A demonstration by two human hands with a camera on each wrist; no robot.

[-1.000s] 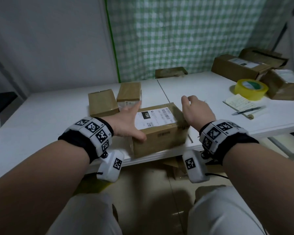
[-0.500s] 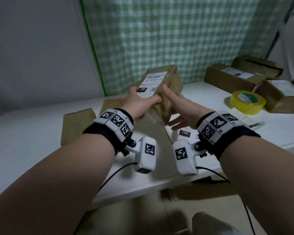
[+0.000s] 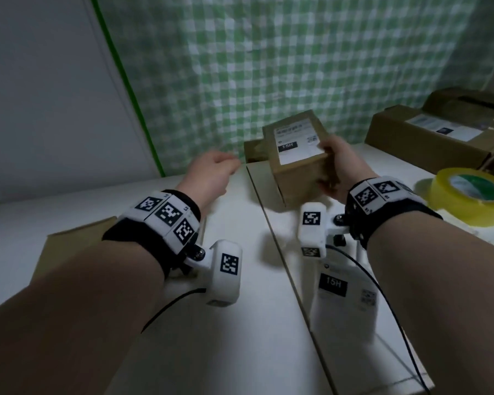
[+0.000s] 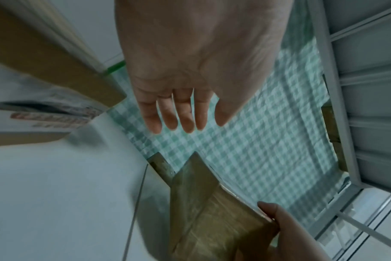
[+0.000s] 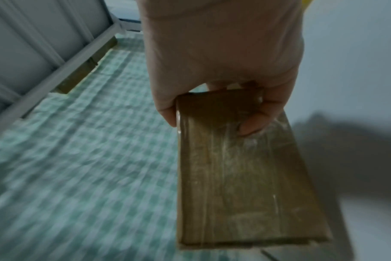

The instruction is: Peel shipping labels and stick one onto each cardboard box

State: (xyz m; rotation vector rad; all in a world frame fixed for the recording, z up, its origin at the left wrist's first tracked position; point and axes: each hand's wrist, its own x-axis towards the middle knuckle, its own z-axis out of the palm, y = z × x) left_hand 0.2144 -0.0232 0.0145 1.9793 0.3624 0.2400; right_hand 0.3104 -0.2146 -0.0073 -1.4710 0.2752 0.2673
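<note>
Above the white table [image 3: 240, 323], the right hand [image 3: 344, 169] grips the labelled cardboard box [image 3: 297, 158], carrying it clear of the surface; the left hand [image 3: 211, 172] hangs empty, fingers relaxed. This box looks done. Next, presumably: set it aside among the finished boxes [image 3: 439, 132], then peel from the label sheet [image 3: 342, 292].

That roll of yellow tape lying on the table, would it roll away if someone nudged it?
Probably not: the yellow tape roll lies flat on its side on the white table, so a nudge would likely slide it. Stood on edge, it would likely roll. Its hollow core suggests it is light.
</note>
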